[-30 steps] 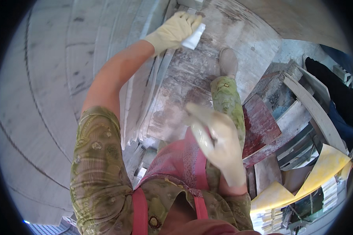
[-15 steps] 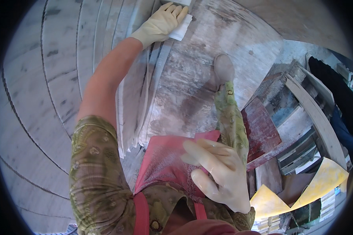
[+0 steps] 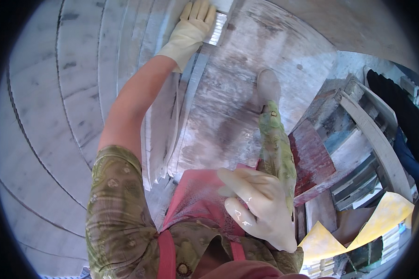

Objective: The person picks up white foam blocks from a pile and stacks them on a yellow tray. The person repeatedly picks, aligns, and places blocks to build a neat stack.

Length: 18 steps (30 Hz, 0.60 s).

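Observation:
My left hand (image 3: pixel 194 24), in a cream rubber glove, reaches far forward at the top of the view. Its fingers lie stretched out over a pale surface, and I see nothing gripped in them. Beside it shows a small white ridged patch (image 3: pixel 218 29). Long pale marbled panels (image 3: pixel 37 121) stand in layers under and left of that arm. My right hand (image 3: pixel 263 209), gloved alike with wet shine on it, hovers before my pink apron (image 3: pixel 191 190). Its fingers are loosely bent and apart, with nothing visible between them. A pale tip shows behind them, too unclear to name.
A worn, stained board (image 3: pixel 219 111) spreads ahead, with my boot (image 3: pixel 268 86) on it. On the right are a reddish board (image 3: pixel 309 156), a curved plank (image 3: pixel 375 135), and a bent yellow sheet (image 3: pixel 381 218). Dark clothing (image 3: pixel 386 97) shows at the far right.
My left hand's fingers have straightened, and the white piece beneath it no longer shows; a ridged patch appears there. My right hand has hardly moved. The whole view has shifted slightly.

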Each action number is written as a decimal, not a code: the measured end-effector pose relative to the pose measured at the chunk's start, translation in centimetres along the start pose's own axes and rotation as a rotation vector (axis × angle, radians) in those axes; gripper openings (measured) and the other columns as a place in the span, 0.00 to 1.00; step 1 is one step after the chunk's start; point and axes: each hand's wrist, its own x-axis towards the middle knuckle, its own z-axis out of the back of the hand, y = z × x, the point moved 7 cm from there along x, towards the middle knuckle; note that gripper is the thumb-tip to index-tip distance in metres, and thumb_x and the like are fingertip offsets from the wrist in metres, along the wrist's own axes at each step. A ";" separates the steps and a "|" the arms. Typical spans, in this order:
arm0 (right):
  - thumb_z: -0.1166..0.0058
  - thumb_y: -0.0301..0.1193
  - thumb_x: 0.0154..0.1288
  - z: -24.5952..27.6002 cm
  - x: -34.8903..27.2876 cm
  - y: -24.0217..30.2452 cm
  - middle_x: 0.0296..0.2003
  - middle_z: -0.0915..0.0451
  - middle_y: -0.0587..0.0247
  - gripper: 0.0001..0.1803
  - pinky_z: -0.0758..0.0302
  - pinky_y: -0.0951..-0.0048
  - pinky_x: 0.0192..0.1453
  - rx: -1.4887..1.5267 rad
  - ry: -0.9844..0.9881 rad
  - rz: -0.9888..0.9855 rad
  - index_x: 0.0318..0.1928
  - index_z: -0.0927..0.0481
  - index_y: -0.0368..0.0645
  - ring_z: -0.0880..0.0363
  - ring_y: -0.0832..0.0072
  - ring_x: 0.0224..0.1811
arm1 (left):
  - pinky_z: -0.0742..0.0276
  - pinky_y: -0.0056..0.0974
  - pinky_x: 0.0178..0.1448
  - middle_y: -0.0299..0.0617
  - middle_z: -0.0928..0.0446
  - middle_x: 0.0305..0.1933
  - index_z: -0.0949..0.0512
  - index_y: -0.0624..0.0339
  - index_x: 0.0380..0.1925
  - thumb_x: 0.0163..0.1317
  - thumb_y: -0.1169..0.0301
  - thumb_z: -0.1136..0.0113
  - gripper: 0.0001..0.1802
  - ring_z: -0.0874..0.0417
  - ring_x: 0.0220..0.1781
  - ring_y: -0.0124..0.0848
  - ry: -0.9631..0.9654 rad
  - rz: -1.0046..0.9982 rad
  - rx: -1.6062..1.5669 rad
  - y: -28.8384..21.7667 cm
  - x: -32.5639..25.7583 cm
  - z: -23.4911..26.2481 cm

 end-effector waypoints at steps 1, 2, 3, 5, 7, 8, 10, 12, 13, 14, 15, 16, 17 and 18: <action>0.37 0.22 0.51 -0.1 0.0 0.0 0.28 0.20 0.57 0.24 0.24 0.59 0.33 0.008 0.011 -0.012 0.53 0.20 0.33 0.18 0.57 0.30 | 0.45 0.53 0.82 0.61 0.35 0.74 0.35 0.70 0.70 0.69 0.70 0.56 0.30 0.37 0.78 0.52 0.050 0.037 -0.015 0.5 0.0 -1.4; 0.39 0.21 0.53 -0.4 -0.1 -0.2 0.30 0.17 0.55 0.25 0.22 0.59 0.37 -0.001 0.065 -0.057 0.55 0.21 0.32 0.17 0.55 0.32 | 0.47 0.53 0.83 0.61 0.36 0.75 0.36 0.70 0.70 0.69 0.70 0.57 0.30 0.39 0.80 0.53 0.099 0.073 -0.034 0.9 0.0 -2.8; 0.40 0.19 0.54 -0.4 -0.1 -0.2 0.33 0.14 0.53 0.26 0.19 0.59 0.41 0.006 0.064 -0.058 0.57 0.21 0.32 0.15 0.53 0.35 | 0.48 0.53 0.83 0.62 0.37 0.75 0.37 0.70 0.71 0.69 0.70 0.57 0.31 0.40 0.80 0.54 0.073 0.088 -0.044 0.9 -0.1 -3.6; 0.40 0.20 0.55 -0.5 0.0 -0.3 0.34 0.14 0.53 0.25 0.19 0.59 0.42 -0.015 0.074 -0.099 0.57 0.21 0.33 0.15 0.53 0.35 | 0.50 0.53 0.84 0.62 0.37 0.76 0.39 0.71 0.72 0.69 0.71 0.57 0.32 0.41 0.80 0.55 0.025 0.121 -0.069 0.8 -0.5 -4.8; 0.40 0.20 0.56 -0.3 0.2 -0.4 0.34 0.14 0.52 0.24 0.20 0.59 0.42 -0.019 0.033 -0.093 0.56 0.20 0.34 0.15 0.53 0.35 | 0.51 0.53 0.85 0.62 0.38 0.76 0.41 0.71 0.73 0.68 0.71 0.58 0.33 0.42 0.81 0.56 0.007 0.116 -0.007 0.6 -0.9 -5.2; 0.40 0.20 0.56 -0.3 0.2 -0.5 0.35 0.14 0.52 0.23 0.20 0.60 0.43 -0.015 0.025 -0.100 0.56 0.20 0.34 0.14 0.53 0.36 | 0.52 0.52 0.85 0.62 0.39 0.77 0.43 0.71 0.74 0.68 0.71 0.59 0.34 0.43 0.81 0.56 -0.001 0.115 0.023 0.5 -1.0 -4.9; 0.41 0.21 0.58 -0.4 0.4 -1.0 0.35 0.13 0.51 0.22 0.20 0.60 0.43 -0.037 0.017 -0.130 0.55 0.19 0.34 0.14 0.53 0.36 | 0.46 0.52 0.83 0.63 0.36 0.75 0.39 0.71 0.73 0.68 0.70 0.52 0.34 0.38 0.79 0.55 -0.002 0.094 0.022 0.6 -0.7 -3.8; 0.41 0.22 0.59 -0.5 0.3 -1.4 0.36 0.14 0.50 0.21 0.20 0.61 0.44 -0.066 -0.002 -0.152 0.54 0.18 0.34 0.15 0.53 0.37 | 0.41 0.51 0.80 0.61 0.33 0.72 0.38 0.70 0.72 0.63 0.68 0.43 0.37 0.31 0.74 0.52 0.001 0.073 0.045 0.8 -0.5 -1.7; 0.41 0.22 0.60 -0.4 0.3 -1.3 0.36 0.14 0.50 0.21 0.20 0.62 0.45 -0.089 -0.017 -0.134 0.55 0.19 0.34 0.15 0.53 0.37 | 0.38 0.49 0.78 0.60 0.31 0.70 0.38 0.70 0.72 0.60 0.67 0.36 0.41 0.27 0.71 0.50 0.004 0.061 0.063 0.7 -0.2 -0.6; 0.41 0.23 0.60 -0.4 0.2 -1.2 0.37 0.14 0.50 0.21 0.21 0.64 0.45 -0.100 -0.042 -0.119 0.55 0.19 0.34 0.15 0.53 0.37 | 0.37 0.49 0.77 0.59 0.31 0.70 0.38 0.70 0.72 0.59 0.66 0.34 0.42 0.26 0.70 0.49 -0.028 0.073 0.061 0.3 -0.7 0.8; 0.41 0.23 0.61 0.0 0.2 -1.0 0.37 0.14 0.49 0.21 0.21 0.65 0.45 -0.113 -0.084 -0.096 0.56 0.19 0.34 0.15 0.54 0.37 | 0.36 0.48 0.77 0.58 0.31 0.71 0.39 0.69 0.72 0.58 0.66 0.32 0.44 0.25 0.69 0.48 -0.044 0.061 -0.051 -0.3 -1.1 1.9; 0.41 0.24 0.64 0.1 0.2 -1.2 0.38 0.13 0.53 0.23 0.22 0.68 0.47 -0.083 -0.073 -0.149 0.60 0.20 0.35 0.15 0.60 0.37 | 0.36 0.48 0.77 0.58 0.32 0.72 0.39 0.69 0.72 0.60 0.64 0.34 0.43 0.26 0.71 0.48 -0.096 0.067 -0.179 -1.7 -3.2 3.3; 0.42 0.26 0.65 0.3 0.5 -1.4 0.40 0.13 0.54 0.23 0.22 0.69 0.47 -0.031 -0.060 -0.159 0.61 0.21 0.35 0.15 0.63 0.38 | 0.37 0.49 0.78 0.57 0.34 0.74 0.39 0.68 0.73 0.62 0.63 0.36 0.42 0.28 0.72 0.48 -0.230 0.066 -0.327 -2.8 -5.1 5.0; 0.43 0.27 0.67 0.6 1.1 -1.7 0.41 0.13 0.56 0.24 0.22 0.70 0.48 0.010 -0.051 -0.160 0.63 0.21 0.36 0.15 0.66 0.38 | 0.38 0.49 0.78 0.57 0.33 0.74 0.37 0.67 0.72 0.65 0.62 0.36 0.39 0.28 0.72 0.49 0.030 0.211 -0.691 -3.7 -6.9 3.3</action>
